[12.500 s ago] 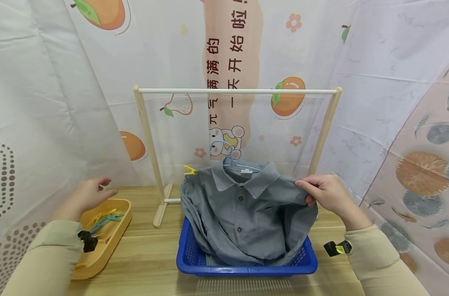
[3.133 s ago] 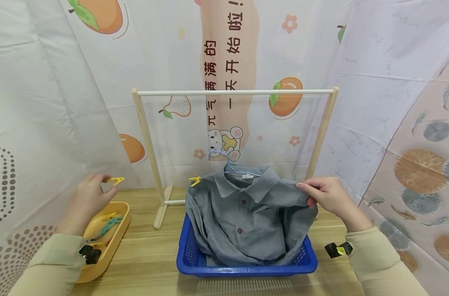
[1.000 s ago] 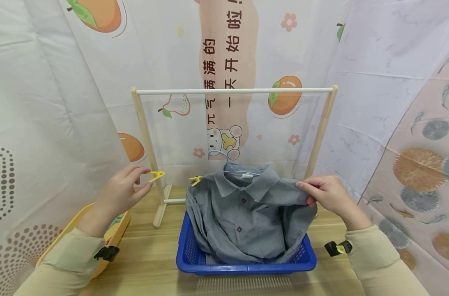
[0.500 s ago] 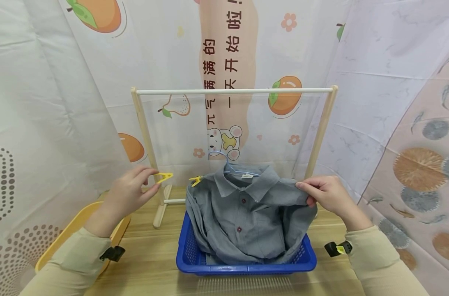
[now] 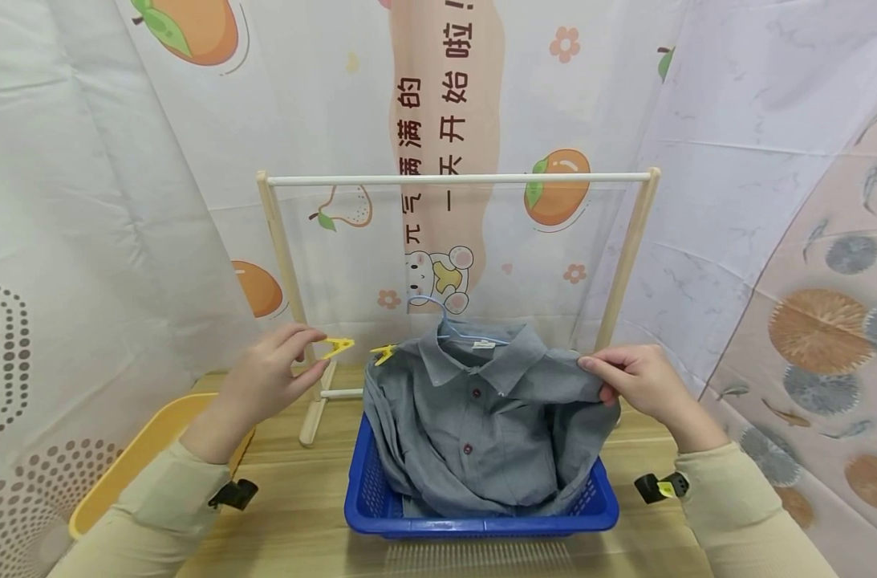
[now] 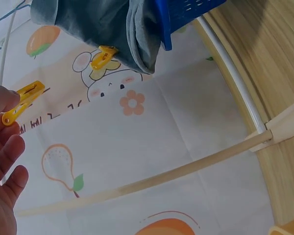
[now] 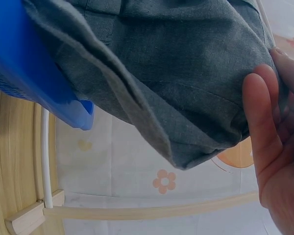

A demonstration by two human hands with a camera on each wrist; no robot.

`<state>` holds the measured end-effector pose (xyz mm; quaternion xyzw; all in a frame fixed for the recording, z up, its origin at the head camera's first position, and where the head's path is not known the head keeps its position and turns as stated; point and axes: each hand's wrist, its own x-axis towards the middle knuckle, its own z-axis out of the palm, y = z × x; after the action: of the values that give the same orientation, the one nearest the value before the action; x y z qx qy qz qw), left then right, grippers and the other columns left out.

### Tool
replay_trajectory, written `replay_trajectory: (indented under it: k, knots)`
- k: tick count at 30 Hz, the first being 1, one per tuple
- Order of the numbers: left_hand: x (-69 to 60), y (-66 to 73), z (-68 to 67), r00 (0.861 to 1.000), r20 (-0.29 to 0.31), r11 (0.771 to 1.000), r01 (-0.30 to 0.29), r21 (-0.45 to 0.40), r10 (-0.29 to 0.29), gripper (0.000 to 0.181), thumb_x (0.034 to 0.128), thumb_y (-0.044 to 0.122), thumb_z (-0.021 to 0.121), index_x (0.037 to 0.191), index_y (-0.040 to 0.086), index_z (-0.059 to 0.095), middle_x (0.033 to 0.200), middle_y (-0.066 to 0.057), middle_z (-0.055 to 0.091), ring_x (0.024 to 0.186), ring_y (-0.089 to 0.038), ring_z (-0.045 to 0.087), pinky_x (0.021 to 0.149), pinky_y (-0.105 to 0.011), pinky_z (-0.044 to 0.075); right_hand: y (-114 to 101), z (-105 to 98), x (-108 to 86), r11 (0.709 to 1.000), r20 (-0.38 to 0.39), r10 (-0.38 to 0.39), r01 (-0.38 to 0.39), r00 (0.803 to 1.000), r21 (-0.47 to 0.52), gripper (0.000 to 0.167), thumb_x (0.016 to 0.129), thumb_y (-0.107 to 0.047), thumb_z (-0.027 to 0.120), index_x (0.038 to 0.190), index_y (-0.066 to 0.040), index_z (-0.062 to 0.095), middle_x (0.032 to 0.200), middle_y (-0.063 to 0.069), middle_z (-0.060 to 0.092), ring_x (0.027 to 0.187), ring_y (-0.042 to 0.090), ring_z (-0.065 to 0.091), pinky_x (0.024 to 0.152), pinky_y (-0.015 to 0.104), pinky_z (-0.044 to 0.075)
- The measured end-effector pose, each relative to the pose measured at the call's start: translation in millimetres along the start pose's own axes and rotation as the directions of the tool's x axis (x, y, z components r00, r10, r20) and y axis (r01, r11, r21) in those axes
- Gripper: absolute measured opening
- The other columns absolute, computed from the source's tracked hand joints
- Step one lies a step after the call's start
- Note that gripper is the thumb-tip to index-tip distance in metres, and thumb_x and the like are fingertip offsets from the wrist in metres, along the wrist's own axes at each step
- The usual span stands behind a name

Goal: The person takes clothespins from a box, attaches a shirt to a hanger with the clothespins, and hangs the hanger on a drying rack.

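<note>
My left hand [image 5: 274, 376] pinches a yellow clothespin [image 5: 337, 347] between thumb and fingertips, left of the shirt and apart from it. The same clothespin [image 6: 24, 102] shows in the left wrist view. My right hand [image 5: 639, 384] pinches the right shoulder of a grey button-up shirt [image 5: 496, 433]; in the right wrist view the thumb and fingers grip its cloth [image 7: 186, 73]. A light blue hanger [image 5: 444, 315] sits inside the collar, its hook free above. Another yellow clothespin [image 5: 383, 353] is clipped on the shirt's left shoulder. The lower shirt lies in a blue basket [image 5: 481, 527].
Behind the shirt stands a wooden rack with a white top bar [image 5: 452, 179] and wooden posts [image 5: 629, 249]. A yellow tray [image 5: 131, 459] lies at the left, partly hidden by my left forearm. A printed curtain [image 5: 322, 96] closes off the back. Wood-grain table [image 5: 294, 498] shows around the basket.
Earlier my left hand was over the tray, first with no clothespin seen in it. It has since carried a yellow clothespin rightward toward the shirt. My right hand keeps its grip; the shirt sank slightly.
</note>
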<state>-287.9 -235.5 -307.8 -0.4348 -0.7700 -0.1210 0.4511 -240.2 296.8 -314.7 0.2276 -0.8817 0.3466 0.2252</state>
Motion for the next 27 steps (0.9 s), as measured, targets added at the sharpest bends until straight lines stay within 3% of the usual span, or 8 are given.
replay_trajectory:
  k: [10, 17, 27]
  knots:
    - [7.8, 7.6, 5.7, 1.0, 0.001, 1.0, 0.0, -0.023, 0.0, 0.038, 0.0785, 0.01, 0.08, 0.113, -0.001, 0.07, 0.105, -0.013, 0.068, 0.067, -0.016, 0.058, 0.051, -0.03, 0.049, 0, 0, -0.2, 1.0, -0.009, -0.011, 0.011, 1.0, -0.015, 0.013, 0.095, -0.013, 0.074, 0.084, -0.018, 0.079, 0.054, -0.015, 0.06, 0.047, 0.008, 0.06, 0.046, 0.023, 0.047]
    - [8.8, 11.2, 11.3, 1.0, 0.008, 0.998, 0.017, -0.06, -0.016, 0.031, 0.0966, 0.024, 0.066, 0.113, -0.002, 0.07, 0.105, -0.013, 0.068, 0.067, -0.018, 0.059, 0.052, -0.034, 0.051, 0, 1, -0.2, 1.0, -0.008, -0.009, 0.009, 1.0, -0.018, 0.013, 0.095, -0.014, 0.074, 0.085, -0.018, 0.08, 0.054, -0.015, 0.06, 0.047, 0.008, 0.06, 0.046, 0.023, 0.047]
    - [12.9, 17.9, 19.6, 1.0, 0.016, 0.998, 0.007, -0.065, -0.006, 0.033, 0.0844, 0.014, 0.076, 0.112, -0.002, 0.07, 0.106, -0.013, 0.068, 0.068, -0.018, 0.06, 0.054, -0.034, 0.052, -1, 0, 0.4, 1.0, -0.007, -0.008, 0.007, 1.0, -0.029, 0.014, 0.095, -0.015, 0.074, 0.083, -0.019, 0.079, 0.054, -0.015, 0.06, 0.048, 0.008, 0.06, 0.046, 0.024, 0.047]
